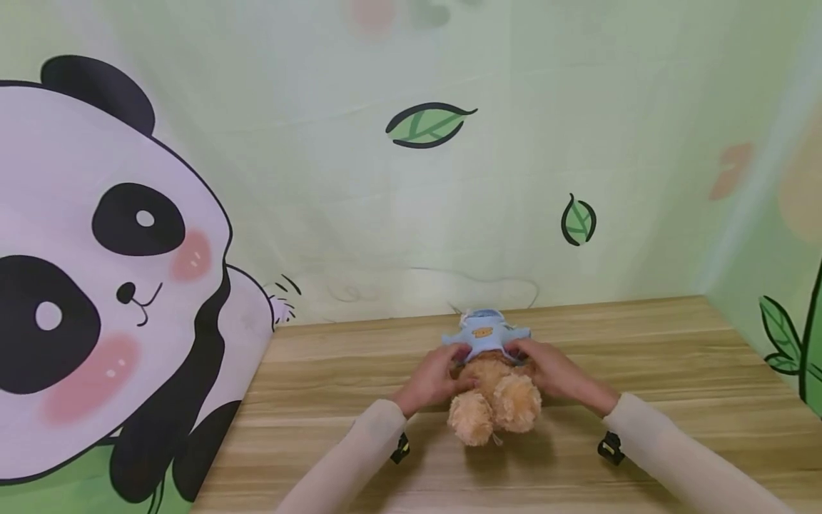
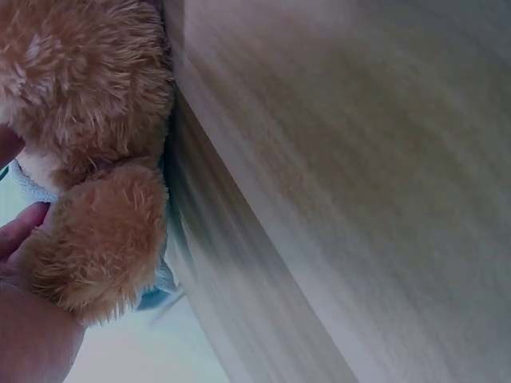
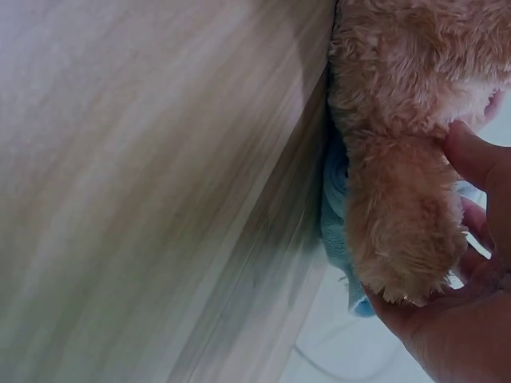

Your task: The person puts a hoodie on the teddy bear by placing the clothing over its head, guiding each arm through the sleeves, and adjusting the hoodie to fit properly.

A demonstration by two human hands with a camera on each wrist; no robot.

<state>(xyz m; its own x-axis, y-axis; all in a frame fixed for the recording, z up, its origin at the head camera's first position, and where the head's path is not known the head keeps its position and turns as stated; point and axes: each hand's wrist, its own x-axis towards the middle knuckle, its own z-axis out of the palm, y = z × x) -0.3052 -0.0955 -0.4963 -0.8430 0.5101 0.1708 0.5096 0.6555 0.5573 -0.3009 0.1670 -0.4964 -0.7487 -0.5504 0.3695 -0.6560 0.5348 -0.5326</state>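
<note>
Tan plush toy (image 1: 491, 377) (shaggy, round-footed) | blue top (image 1: 486, 345) | grip: left hand (image 1: 433, 377), right hand (image 1: 556, 368) half-curled round toy

No legible text, label, brand, number or sign in any view; orange emblem (image 1: 482, 332) on the light-blue sweater (image 1: 486, 347) of the plush toy (image 1: 491, 378) noted, too small to make out as lettering

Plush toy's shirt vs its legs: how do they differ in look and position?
Colour: shirt light blue, legs tan.
Surface: shirt looks smoother, with a small orange-brown print; legs are shaggy, no print visible.
Position: in the head view the shirt is at the far end, the legs nearer the person.
Shared: both belong to the plush toy, gripped between left hand and right hand.
</note>
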